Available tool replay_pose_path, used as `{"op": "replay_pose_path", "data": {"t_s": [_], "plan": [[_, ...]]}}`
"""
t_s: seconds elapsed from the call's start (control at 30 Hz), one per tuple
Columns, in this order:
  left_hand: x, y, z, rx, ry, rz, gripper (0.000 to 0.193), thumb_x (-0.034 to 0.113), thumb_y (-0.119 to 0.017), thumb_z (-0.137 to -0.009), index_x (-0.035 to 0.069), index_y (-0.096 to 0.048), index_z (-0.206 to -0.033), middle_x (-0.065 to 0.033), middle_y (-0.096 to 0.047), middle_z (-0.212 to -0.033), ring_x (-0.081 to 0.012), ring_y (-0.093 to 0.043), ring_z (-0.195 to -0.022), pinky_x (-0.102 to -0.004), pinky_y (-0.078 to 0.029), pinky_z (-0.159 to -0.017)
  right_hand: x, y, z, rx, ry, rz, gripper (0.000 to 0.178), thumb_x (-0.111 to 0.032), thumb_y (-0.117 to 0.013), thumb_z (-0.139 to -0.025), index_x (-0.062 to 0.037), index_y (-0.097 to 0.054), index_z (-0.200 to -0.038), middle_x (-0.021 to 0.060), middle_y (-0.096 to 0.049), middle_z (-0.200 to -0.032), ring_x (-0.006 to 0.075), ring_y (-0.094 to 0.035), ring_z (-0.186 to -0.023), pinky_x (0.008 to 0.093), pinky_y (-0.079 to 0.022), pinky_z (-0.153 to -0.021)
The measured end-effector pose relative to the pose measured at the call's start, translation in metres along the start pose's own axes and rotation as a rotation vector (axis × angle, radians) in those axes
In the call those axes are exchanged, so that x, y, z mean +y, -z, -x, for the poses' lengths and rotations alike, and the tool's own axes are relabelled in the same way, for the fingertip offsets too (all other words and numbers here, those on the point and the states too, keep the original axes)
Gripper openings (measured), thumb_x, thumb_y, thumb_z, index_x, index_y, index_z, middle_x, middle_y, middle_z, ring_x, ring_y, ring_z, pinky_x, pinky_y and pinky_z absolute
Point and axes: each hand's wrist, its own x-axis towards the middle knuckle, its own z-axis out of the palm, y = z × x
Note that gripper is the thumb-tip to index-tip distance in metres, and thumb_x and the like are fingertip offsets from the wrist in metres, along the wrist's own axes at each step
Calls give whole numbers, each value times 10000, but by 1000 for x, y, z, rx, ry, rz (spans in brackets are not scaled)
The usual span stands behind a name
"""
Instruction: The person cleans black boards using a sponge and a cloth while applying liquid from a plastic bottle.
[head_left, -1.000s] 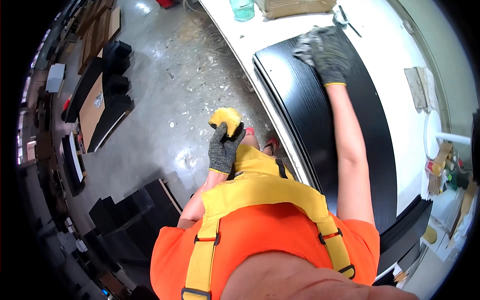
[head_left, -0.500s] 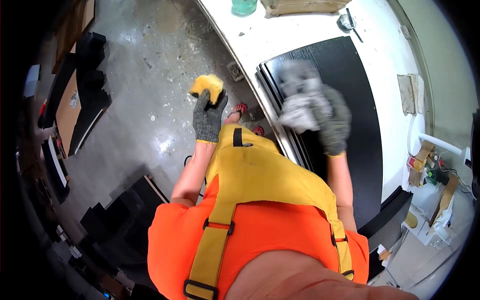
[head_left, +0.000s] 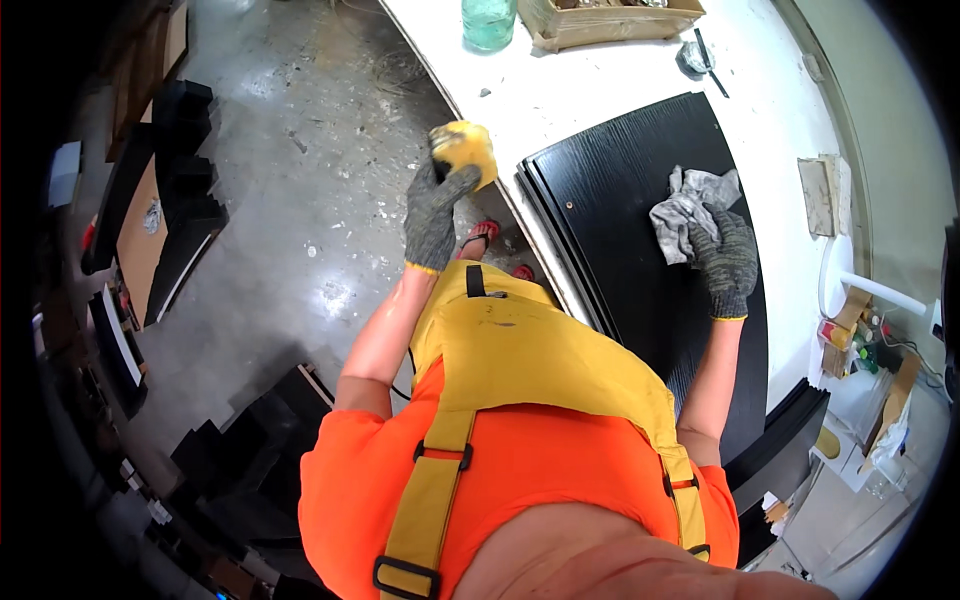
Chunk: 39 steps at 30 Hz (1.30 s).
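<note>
My left hand [head_left: 434,213], in a dark grey knitted glove, grips a yellow sponge [head_left: 466,152] with dark stains. It hangs in the air just left of the table's edge. On the right, my gloved right hand [head_left: 725,258] presses a crumpled grey-and-white rag [head_left: 690,210] against the top black panel [head_left: 610,190]. That panel has a glossy wood-grain face and lies on a stack of similar panels. The rag sits near the panel's right edge. A small round spot shows on the black surface, left of the rag.
On the white table [head_left: 570,85] stand a greenish jar [head_left: 489,25], a cardboard box [head_left: 610,22] and a small dark-topped cup with a stick [head_left: 695,60]. More black panels [head_left: 780,430] lean at the lower right. Black pieces [head_left: 185,230] stand on the grey floor at left.
My right hand has swept the rag rightward across the black panel. My left hand, still holding the sponge, has moved right and slightly up, nearer the table edge.
</note>
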Motion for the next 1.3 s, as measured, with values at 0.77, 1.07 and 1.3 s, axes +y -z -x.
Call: {"op": "replay_pose_path", "data": {"t_s": [0.77, 1.07, 1.3], "plan": [[-76, -117, -160, -71, -432, -1097, 907, 452, -829, -678, 29, -429, -1373, -227, -454, -1380, -381, -447, -1287, -449, -373, -1077, 4, -48, -16, 569, -42, 6, 420, -387, -688, -851, -33, -696, -1077, 152, -687, -1039, 343, -627, -1001, 428, -474, -933], [-31, -49, -194, 309, -736, -940, 1140, 429, -888, -600, -14, -292, -1465, -242, -412, -1419, -367, -389, -1328, -422, -319, -1115, -7, -44, -10, 441, -253, -509, 693, -271, -606, -942, 36, -296, -1480, 220, -364, -1501, 318, -367, -1384, 389, -285, -1142], [-16, -56, -243, 297, -551, -903, 1315, 401, -942, -521, -43, -181, -1497, -243, -413, -1440, -343, -431, -1321, -390, -368, -1098, -33, 34, 28, 127, 237, -157, 763, -140, -693, -785, -23, -369, -1467, 210, -353, -1513, 373, -316, -1414, 461, -238, -1169]]}}
